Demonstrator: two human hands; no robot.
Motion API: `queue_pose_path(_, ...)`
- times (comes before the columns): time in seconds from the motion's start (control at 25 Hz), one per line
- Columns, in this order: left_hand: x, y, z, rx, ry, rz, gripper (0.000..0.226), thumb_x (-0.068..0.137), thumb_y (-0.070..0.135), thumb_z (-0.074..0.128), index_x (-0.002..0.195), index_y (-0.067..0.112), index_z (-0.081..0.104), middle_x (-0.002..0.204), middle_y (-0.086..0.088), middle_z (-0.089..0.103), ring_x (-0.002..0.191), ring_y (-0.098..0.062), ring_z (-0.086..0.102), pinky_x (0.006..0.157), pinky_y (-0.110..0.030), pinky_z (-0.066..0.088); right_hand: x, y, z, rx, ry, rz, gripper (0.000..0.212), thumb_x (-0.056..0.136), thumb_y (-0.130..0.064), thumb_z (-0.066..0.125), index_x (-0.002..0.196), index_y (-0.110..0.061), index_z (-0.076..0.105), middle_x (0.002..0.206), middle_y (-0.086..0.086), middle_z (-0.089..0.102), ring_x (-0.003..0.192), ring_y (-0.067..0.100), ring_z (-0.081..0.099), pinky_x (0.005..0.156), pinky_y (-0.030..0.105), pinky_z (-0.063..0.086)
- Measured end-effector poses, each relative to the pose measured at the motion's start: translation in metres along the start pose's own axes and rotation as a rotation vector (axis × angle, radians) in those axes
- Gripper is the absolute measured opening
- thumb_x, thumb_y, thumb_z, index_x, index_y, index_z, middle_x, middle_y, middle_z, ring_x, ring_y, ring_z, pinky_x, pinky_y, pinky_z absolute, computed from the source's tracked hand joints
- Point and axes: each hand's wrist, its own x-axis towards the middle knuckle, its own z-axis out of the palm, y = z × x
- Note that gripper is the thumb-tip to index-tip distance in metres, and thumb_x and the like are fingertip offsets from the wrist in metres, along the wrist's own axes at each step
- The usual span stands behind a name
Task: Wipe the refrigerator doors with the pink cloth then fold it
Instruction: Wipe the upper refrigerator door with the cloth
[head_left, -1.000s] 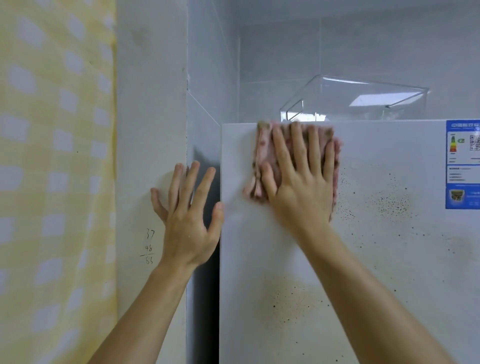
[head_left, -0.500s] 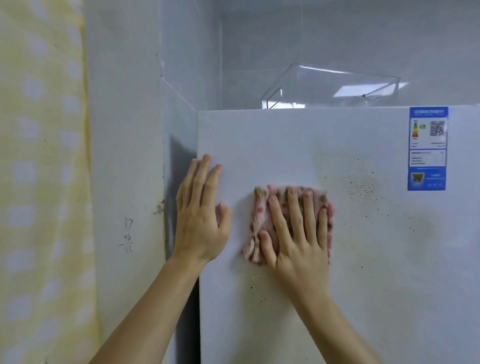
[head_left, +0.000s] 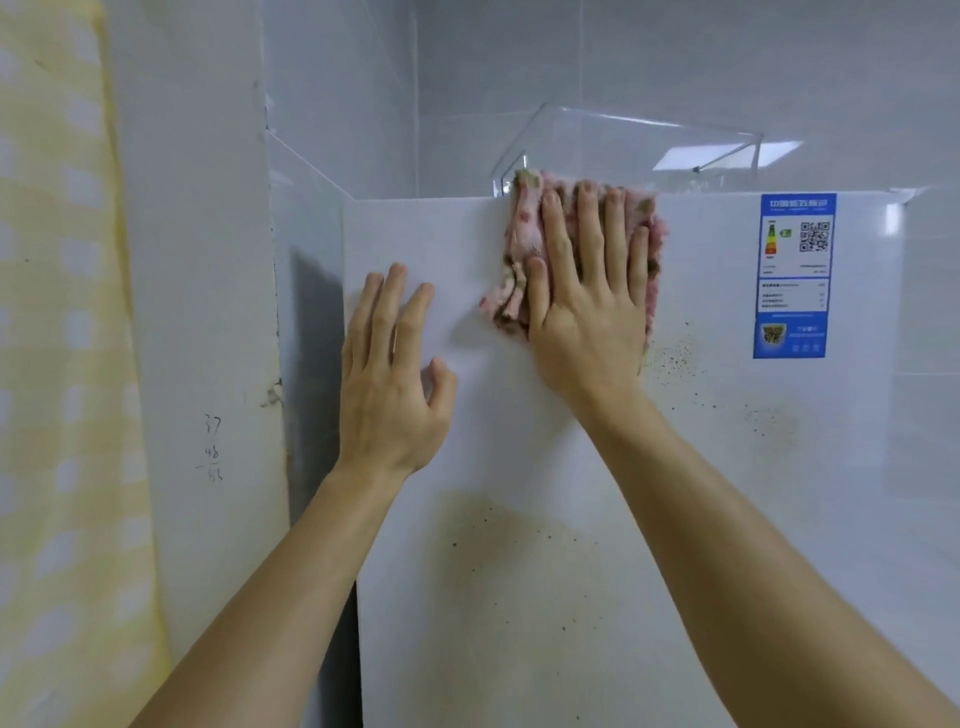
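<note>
Pink cloth (head_left: 524, 228) — just below clear container (head_left: 649, 150).

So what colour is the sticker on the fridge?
The sticker is blue with white panels, seen best in the head view.

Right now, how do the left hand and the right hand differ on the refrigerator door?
The right hand presses the pink cloth flat; the left hand rests bare on the refrigerator door. The right hand sits high, fingertips at the door's top edge; the left hand is lower, near the door's left edge. Both have straight fingers pointing up, against the same door.
</note>
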Motion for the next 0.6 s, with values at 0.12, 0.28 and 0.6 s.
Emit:
queue_pose_path(0.12,-0.004,0.013,0.011,0.032,0.014,-0.009,0.067,0.094,0.019,0.052,0.158,0.006,0.038,0.171,-0.014,0.026,0.161,-0.031,0.016,0.131,-0.051,0.016,-0.058,0.019,-0.012,-0.007,-0.049,-0.055,0.055,0.113,-0.038,0.032,0.165,-0.019,0.029,0.173,0.011,0.022,0.161,0.029,0.018,0.132,0.051,0.014)
queue_pose_path(0.28,-0.007,0.016,0.017,0.055,0.03,-0.002,0.069,0.094,0.022,0.05,0.16,0.009,0.035,0.172,-0.013,0.024,0.162,-0.032,0.015,0.13,-0.055,0.013,-0.129,0.052,-0.029,0.014,-0.141,-0.122,0.057,0.111,-0.04,0.036,0.164,-0.02,0.031,0.173,0.01,0.022,0.161,0.031,0.017,0.131,0.052,0.013)
queue_pose_path(0.6,0.0,0.022,0.019,0.09,0.029,-0.002,0.066,0.089,0.024,0.051,0.153,0.01,0.046,0.169,-0.013,0.03,0.159,-0.033,0.021,0.131,-0.052,0.012,-0.027,0.057,-0.016,-0.01,-0.057,-0.077,0.059,0.111,-0.044,0.032,0.166,-0.023,0.025,0.174,0.01,0.019,0.162,0.03,0.015,0.132,0.051,0.007)
